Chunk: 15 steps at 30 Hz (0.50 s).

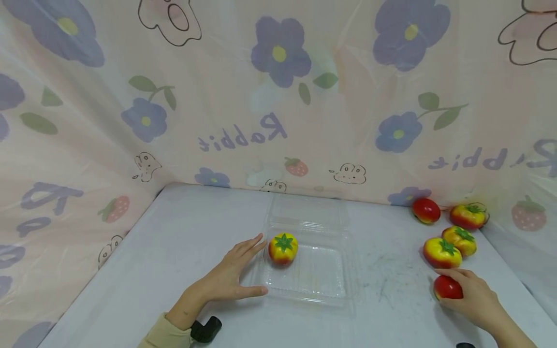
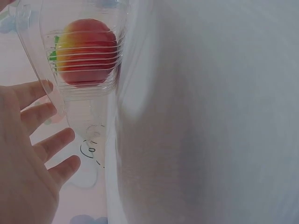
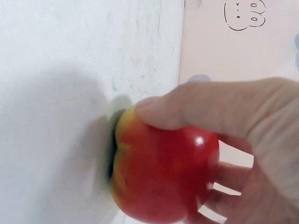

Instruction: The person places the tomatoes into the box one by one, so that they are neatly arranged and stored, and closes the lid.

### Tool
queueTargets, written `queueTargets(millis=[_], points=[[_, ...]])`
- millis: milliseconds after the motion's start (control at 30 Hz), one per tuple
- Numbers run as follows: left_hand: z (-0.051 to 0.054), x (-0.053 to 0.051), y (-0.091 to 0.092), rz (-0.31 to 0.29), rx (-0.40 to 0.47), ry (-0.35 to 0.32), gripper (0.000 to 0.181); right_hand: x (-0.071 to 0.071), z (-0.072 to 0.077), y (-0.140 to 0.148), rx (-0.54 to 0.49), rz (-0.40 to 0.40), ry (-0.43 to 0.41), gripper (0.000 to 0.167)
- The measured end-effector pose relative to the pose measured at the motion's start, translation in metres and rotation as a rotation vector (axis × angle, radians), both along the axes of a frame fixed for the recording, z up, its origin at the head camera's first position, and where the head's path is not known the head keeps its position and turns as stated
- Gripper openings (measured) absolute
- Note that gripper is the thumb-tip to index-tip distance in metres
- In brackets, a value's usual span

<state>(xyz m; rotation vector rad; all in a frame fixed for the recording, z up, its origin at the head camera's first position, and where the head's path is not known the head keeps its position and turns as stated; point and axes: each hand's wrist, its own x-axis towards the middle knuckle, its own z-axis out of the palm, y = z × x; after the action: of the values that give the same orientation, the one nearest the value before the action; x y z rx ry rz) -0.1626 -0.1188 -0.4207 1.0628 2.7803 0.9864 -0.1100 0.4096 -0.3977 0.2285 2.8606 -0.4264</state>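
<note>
My right hand [image 1: 476, 299] grips a red toy tomato [image 1: 448, 287] at the right of the table, thumb on one side and fingers on the other. In the right wrist view this tomato [image 3: 163, 168] shows a yellowish underside close to the table surface. At the left edge of a clear plastic clamshell box [image 1: 304, 295] is my left hand [image 1: 230, 273], its fingers spread and fingertips at the rim. Inside the box, toward its left, sits a yellow-red toy tomato [image 1: 283, 249] with a green leafy top. The left wrist view shows that tomato [image 2: 88, 53] through the ribbed box wall.
Several more toy tomatoes, among them a yellow-red one [image 1: 442, 253] and a red one [image 1: 426, 210], lie at the back right. The box's lid [image 1: 306, 212] lies open toward the back. A patterned curtain [image 1: 235, 96] borders the white table [image 1: 196, 212].
</note>
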Motion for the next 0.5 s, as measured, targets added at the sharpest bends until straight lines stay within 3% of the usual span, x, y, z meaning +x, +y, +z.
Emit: queueTargets(millis=[500], points=[[0.000,0.000,-0.001,0.001,0.004,-0.024,0.096,-0.001,0.008,-0.017,-0.106,0.017,0.149,0.078]])
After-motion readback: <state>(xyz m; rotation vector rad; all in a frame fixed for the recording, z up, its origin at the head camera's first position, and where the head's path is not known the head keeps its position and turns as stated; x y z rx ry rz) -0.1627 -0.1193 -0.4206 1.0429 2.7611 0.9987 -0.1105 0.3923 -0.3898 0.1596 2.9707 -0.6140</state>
